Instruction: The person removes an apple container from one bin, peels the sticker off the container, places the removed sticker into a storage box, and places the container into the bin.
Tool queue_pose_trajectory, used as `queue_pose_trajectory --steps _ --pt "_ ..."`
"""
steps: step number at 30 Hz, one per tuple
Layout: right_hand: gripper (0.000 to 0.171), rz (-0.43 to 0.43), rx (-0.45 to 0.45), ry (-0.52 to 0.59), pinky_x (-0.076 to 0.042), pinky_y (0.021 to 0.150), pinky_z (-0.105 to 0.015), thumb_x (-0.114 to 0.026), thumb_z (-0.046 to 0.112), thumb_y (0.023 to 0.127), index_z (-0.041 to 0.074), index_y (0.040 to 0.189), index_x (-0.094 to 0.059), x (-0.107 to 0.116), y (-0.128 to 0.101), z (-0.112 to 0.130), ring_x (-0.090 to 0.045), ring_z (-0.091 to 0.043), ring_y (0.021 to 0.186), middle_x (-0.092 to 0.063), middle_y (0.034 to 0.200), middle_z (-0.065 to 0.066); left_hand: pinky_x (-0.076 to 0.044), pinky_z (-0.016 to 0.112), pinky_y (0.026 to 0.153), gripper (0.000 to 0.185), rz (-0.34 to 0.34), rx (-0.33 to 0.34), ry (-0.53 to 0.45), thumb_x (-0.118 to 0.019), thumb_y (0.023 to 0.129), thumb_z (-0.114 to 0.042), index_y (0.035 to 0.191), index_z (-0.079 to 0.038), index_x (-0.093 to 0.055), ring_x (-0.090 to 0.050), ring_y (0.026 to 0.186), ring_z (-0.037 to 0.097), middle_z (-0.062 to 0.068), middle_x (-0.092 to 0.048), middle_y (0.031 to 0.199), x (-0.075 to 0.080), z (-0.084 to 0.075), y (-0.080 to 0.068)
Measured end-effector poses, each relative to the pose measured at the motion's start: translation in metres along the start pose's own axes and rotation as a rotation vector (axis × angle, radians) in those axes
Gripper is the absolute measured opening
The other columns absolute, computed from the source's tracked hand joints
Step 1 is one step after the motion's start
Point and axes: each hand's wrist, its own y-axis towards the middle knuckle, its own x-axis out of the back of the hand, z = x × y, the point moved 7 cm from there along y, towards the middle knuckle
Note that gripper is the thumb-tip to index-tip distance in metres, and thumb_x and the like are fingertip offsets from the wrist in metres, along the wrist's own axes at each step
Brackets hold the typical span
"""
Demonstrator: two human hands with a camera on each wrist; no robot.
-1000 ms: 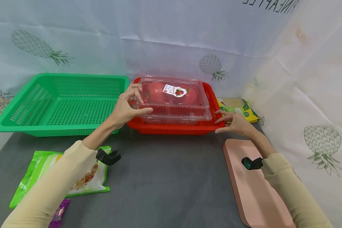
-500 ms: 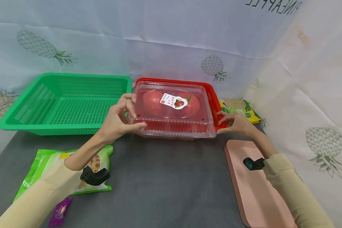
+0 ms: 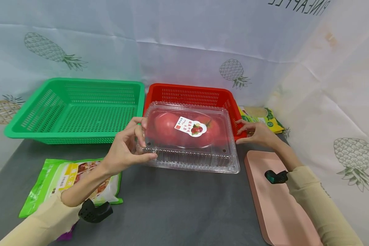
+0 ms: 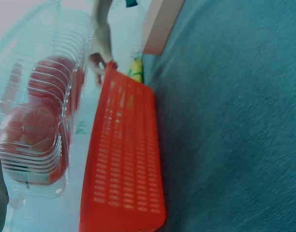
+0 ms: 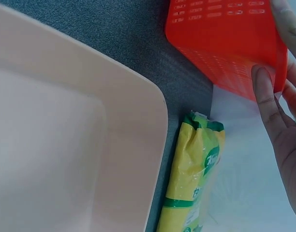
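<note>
One tomato box (image 3: 187, 140) in left grip (image 3: 123, 147)

A small staged set: white cloth (image 3: 184, 51) printed with pineapples screens the back and right side of a dark grey counter (image 3: 187, 208). A green basket (image 3: 99, 111), a red basket (image 3: 190, 95), a pink tray (image 3: 279, 198), food packets (image 3: 64, 177) and a clear box of tomatoes (image 3: 190, 128) are kitchen or grocery goods; whether this is a home, shop or lab cannot be told
</note>
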Motion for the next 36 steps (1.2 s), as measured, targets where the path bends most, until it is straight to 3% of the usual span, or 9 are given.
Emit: queue_pose_trajectory --steps 7,11,13,18,24,28,30,33,36 --pt "0.030 0.007 0.003 0.008 -0.039 0.050 -0.022 -0.083 0.023 0.076 0.002 0.096 -0.074 0.000 0.000 0.000 -0.049 -0.017 0.059 -0.050 0.138 -0.021 -0.044 0.022 0.066 0.035 0.004 -0.010 0.049 -0.083 0.069 0.003 0.073 -0.009 -0.050 -0.034 0.114 0.025 0.012 -0.040 0.109 -0.011 -0.004 -0.019" --pt "0.030 0.005 0.011 0.005 -0.037 0.049 -0.022 -0.083 0.024 0.076 0.003 0.096 -0.075 0.000 0.000 0.000 -0.054 -0.018 0.063 -0.050 0.137 -0.021 -0.044 0.024 0.087 0.035 0.009 -0.020 0.052 -0.085 0.069 0.000 0.075 -0.010 -0.051 -0.034 0.116 0.027 0.011 -0.040 0.109 -0.018 -0.003 -0.030" --pt "0.029 0.003 0.011 0.023 -0.041 0.052 -0.022 -0.083 0.022 0.077 0.002 0.096 -0.075 0.000 0.000 0.000 -0.060 -0.021 0.075 -0.050 0.137 -0.021 -0.041 0.027 0.093 0.035 0.014 -0.027 0.044 -0.085 0.069 -0.001 0.075 -0.010 -0.052 -0.033 0.116 0.028 0.012 -0.039 0.109 -0.022 -0.002 -0.035" --pt "0.028 0.003 0.012 0.080 -0.048 0.061 -0.021 -0.082 0.016 0.077 -0.001 0.098 -0.074 0.000 0.000 -0.002 -0.060 -0.029 0.099 -0.049 0.138 -0.022 -0.040 0.026 0.092 0.037 0.016 -0.046 0.031 -0.085 0.067 0.003 0.076 -0.010 -0.052 -0.034 0.113 0.027 0.014 -0.038 0.108 -0.029 -0.001 -0.047" --pt "0.027 -0.001 0.023 0.104 -0.049 0.063 -0.020 -0.081 0.013 0.078 -0.002 0.099 -0.073 -0.001 0.000 -0.002 -0.057 -0.036 0.107 -0.049 0.138 -0.023 -0.038 0.026 0.093 0.044 -0.002 -0.060 0.048 -0.083 0.057 0.015 0.075 -0.010 -0.051 -0.035 0.111 0.027 0.018 -0.037 0.107 -0.038 0.002 -0.060" --pt "0.026 -0.009 0.024 0.108 -0.048 0.062 -0.020 -0.081 0.012 0.077 -0.002 0.098 -0.074 -0.001 -0.002 -0.001 -0.053 -0.039 0.115 -0.050 0.137 -0.024 -0.039 0.025 0.090 0.044 -0.003 -0.059 0.047 -0.083 0.057 0.014 0.075 -0.010 -0.051 -0.036 0.111 0.026 0.016 -0.037 0.107 -0.043 0.007 -0.070" --pt "0.026 -0.008 0.017 0.097 -0.048 0.063 -0.020 -0.082 0.014 0.077 -0.001 0.097 -0.074 -0.002 -0.002 -0.001 -0.054 -0.037 0.115 -0.050 0.137 -0.022 -0.039 0.024 0.090 0.044 -0.003 -0.053 0.046 -0.084 0.057 0.013 0.076 -0.010 -0.051 -0.036 0.111 0.025 0.017 -0.037 0.107 -0.046 0.010 -0.076" --pt "0.027 -0.006 0.011 0.066 -0.047 0.060 -0.021 -0.082 0.018 0.077 0.001 0.098 -0.074 -0.002 -0.004 -0.001 -0.062 -0.028 0.101 -0.050 0.138 -0.020 -0.041 0.023 0.086 0.044 0.001 -0.034 0.046 -0.084 0.058 0.012 0.076 -0.011 -0.051 -0.036 0.112 0.024 0.017 -0.036 0.107 -0.050 0.015 -0.084" --pt "0.027 -0.005 0.013 0.051 -0.047 0.061 -0.021 -0.082 0.019 0.078 0.003 0.098 -0.074 -0.003 -0.004 -0.002 -0.065 -0.023 0.091 -0.050 0.138 -0.019 -0.044 0.020 0.067 0.044 0.002 -0.009 0.048 -0.085 0.059 0.012 0.077 -0.011 -0.052 -0.038 0.110 0.023 0.017 -0.035 0.107 -0.053 0.022 -0.092"
